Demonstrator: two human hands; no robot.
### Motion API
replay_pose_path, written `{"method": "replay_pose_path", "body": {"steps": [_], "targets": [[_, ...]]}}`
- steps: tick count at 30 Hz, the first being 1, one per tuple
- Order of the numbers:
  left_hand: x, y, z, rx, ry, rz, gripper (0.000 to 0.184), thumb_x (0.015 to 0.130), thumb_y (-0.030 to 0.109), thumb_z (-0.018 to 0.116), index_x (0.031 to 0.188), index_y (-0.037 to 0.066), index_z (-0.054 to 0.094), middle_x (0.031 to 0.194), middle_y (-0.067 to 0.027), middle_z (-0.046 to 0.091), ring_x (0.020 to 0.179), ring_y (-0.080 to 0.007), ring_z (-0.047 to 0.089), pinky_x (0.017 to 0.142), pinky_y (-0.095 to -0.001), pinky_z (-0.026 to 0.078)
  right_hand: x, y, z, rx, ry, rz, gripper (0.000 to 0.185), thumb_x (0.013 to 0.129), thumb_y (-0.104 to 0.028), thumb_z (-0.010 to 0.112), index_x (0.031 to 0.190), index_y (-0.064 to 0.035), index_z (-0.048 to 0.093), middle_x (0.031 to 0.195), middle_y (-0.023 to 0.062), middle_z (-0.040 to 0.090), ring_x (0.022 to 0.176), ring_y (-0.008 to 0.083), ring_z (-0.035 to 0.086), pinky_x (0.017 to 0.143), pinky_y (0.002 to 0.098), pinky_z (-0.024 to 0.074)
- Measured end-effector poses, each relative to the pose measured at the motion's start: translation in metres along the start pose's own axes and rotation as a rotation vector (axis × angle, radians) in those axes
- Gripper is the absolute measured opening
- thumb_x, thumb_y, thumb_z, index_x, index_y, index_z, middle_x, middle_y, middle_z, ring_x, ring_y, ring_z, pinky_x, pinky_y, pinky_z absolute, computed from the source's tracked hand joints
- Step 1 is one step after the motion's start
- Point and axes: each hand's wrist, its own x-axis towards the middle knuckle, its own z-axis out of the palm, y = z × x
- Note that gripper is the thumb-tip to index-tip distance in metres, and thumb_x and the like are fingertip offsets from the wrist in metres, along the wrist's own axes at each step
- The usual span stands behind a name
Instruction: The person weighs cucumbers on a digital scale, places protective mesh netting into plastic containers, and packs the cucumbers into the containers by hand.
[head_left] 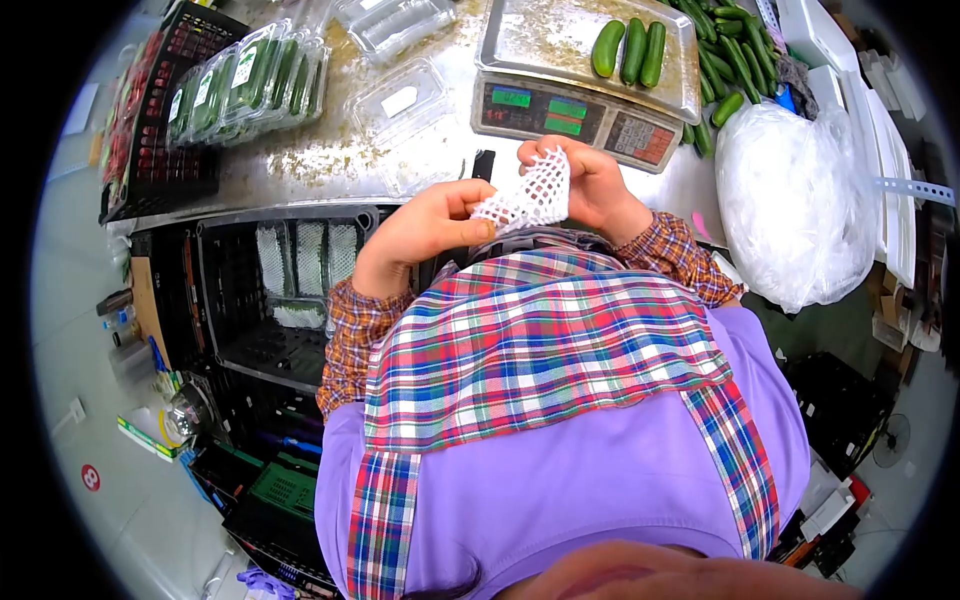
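Observation:
A white mesh net (535, 195) is stretched between my two hands, just above the near edge of the metal table (300, 170). My left hand (430, 225) pinches its lower left part between thumb and fingers. The upper right part is gripped by my right hand (590, 185), close in front of the scale (575, 118). Three green cucumbers (632, 52) lie side by side on the scale's metal tray (540, 50), and the green displays are lit.
Packed clear boxes of cucumbers (250, 80) stand at the left by a black crate (160, 170). Empty clear trays (400, 98) lie behind my hands. At the right are loose cucumbers (735, 50) and a large plastic bag (795, 200). Below left, a crate (270, 350) holds net-wrapped packs.

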Motion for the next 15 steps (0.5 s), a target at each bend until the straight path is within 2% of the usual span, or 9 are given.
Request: {"method": "replay_pose_path", "body": {"steps": [1, 4, 5, 8, 9, 12, 13, 15], "targets": [[-0.003, 0.004, -0.001, -0.02, 0.006, 0.046, 0.031, 0.086, 0.015, 0.064, 0.111, 0.0, 0.054, 0.098, -0.002, 0.061, 0.089, -0.0084, 0.056, 0.08, -0.023, 0.044, -0.002, -0.002, 0.002, -0.037, 0.048, 0.005, 0.025, 0.069, -0.002, 0.043, 0.091, 0.0015, 0.055, 0.102, 0.0148, 0.056, 0.097, 0.0233, 0.056, 0.089, 0.0365, 0.045], [-0.008, 0.004, -0.003, -0.136, 0.066, 0.128, 0.026, 0.088, 0.011, 0.062, 0.11, 0.0, 0.055, 0.098, -0.0024, 0.061, 0.09, -0.0089, 0.056, 0.081, -0.0239, 0.045, 0.003, -0.012, 0.012, -0.081, -0.061, 0.059, 0.027, 0.073, -0.004, 0.044, 0.096, 0.0021, 0.055, 0.106, 0.0151, 0.057, 0.099, 0.0232, 0.056, 0.09, 0.0361, 0.0445], [-0.007, 0.004, -0.002, -0.148, 0.089, 0.152, 0.025, 0.088, 0.011, 0.062, 0.11, 0.0, 0.055, 0.098, -0.0026, 0.061, 0.091, -0.0089, 0.056, 0.082, -0.024, 0.045, 0.007, -0.013, 0.008, -0.14, -0.158, 0.117, 0.025, 0.087, -0.016, 0.044, 0.103, 0.0013, 0.054, 0.104, 0.0126, 0.06, 0.097, 0.019, 0.058, 0.087, 0.0331, 0.0461], [-0.003, 0.004, 0.0, -0.054, 0.172, 0.152, 0.021, 0.09, 0.011, 0.061, 0.107, -0.001, 0.057, 0.095, -0.0021, 0.062, 0.088, -0.0079, 0.056, 0.079, -0.0233, 0.045, 0.01, -0.015, 0.024, -0.49, 0.001, 0.283, 0.039, 0.095, -0.037, 0.043, 0.108, -0.0016, 0.053, 0.095, 0.0059, 0.061, 0.088, 0.012, 0.058, 0.079, 0.0267, 0.0464], [-0.001, 0.004, 0.001, -0.003, 0.201, 0.14, 0.02, 0.09, 0.011, 0.06, 0.105, -0.002, 0.058, 0.094, -0.0019, 0.062, 0.086, -0.0075, 0.056, 0.077, -0.0229, 0.045, 0.011, -0.019, 0.029, -0.757, 0.013, 0.323, 0.045, 0.095, -0.047, 0.044, 0.107, -0.005, 0.056, 0.089, 0.0001, 0.059, 0.08, 0.0062, 0.054, 0.07, 0.0215, 0.0426], [0.001, 0.005, 0.001, 0.181, 0.254, 0.102, 0.018, 0.092, 0.012, 0.058, 0.103, -0.002, 0.059, 0.09, -0.0007, 0.062, 0.083, -0.0061, 0.056, 0.075, -0.0224, 0.046, 0.025, -0.016, 0.032, -1.098, -0.079, 0.322, 0.043, 0.092, -0.047, 0.053, 0.105, -0.0062, 0.058, 0.086, -0.0035, 0.057, 0.076, 0.005, 0.049, 0.066, 0.0208, 0.039], [-0.001, 0.008, 0.002, 0.22, 0.263, 0.081, 0.017, 0.091, 0.012, 0.059, 0.102, -0.002, 0.06, 0.089, -0.0003, 0.062, 0.083, -0.0057, 0.055, 0.074, -0.0221, 0.045, 0.026, -0.017, 0.041, -1.089, -0.09, 0.362, 0.038, 0.09, -0.042, 0.058, 0.101, -0.0053, 0.061, 0.084, -0.0047, 0.057, 0.076, 0.0037, 0.048, 0.066, 0.0213, 0.039], [-0.004, 0.011, 0.003, 0.282, 0.244, 0.035, 0.017, 0.091, 0.013, 0.059, 0.099, -0.002, 0.061, 0.087, 0.0009, 0.061, 0.081, -0.0051, 0.054, 0.072, -0.0218, 0.044, 0.03, -0.023, 0.045, -1.167, -0.173, 0.452, 0.034, 0.09, -0.037, 0.06, 0.1, -0.0042, 0.062, 0.083, -0.0047, 0.057, 0.077, 0.0035, 0.048, 0.067, 0.0215, 0.0399]]}}
